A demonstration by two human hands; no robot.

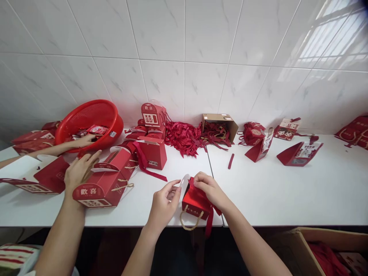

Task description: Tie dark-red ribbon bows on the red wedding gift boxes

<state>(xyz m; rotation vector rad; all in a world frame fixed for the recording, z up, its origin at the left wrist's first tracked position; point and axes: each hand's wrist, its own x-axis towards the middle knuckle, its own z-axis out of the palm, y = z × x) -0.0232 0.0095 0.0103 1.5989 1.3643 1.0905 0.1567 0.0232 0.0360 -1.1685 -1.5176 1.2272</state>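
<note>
A small red gift box (194,205) with a rope handle and a red ribbon sits at the front edge of the white table (287,191). My left hand (165,203) pinches the box's white top flap from the left, fingers closed. On the box's right top edge my right hand (208,188) is closed, gripping the flap and ribbon there. A co-worker's hand (78,171) on the left rests on a larger red gift box (105,184) lying on its side. That person's other hand (83,141) reaches into a red plastic basket (86,115).
Folded red boxes (152,132) stand by the tiled wall. A heap of red ribbons (182,137) and a small cardboard carton (220,126) lie beyond my hands. More red boxes (299,153) lie at the right. An open cardboard box (322,249) is below the table.
</note>
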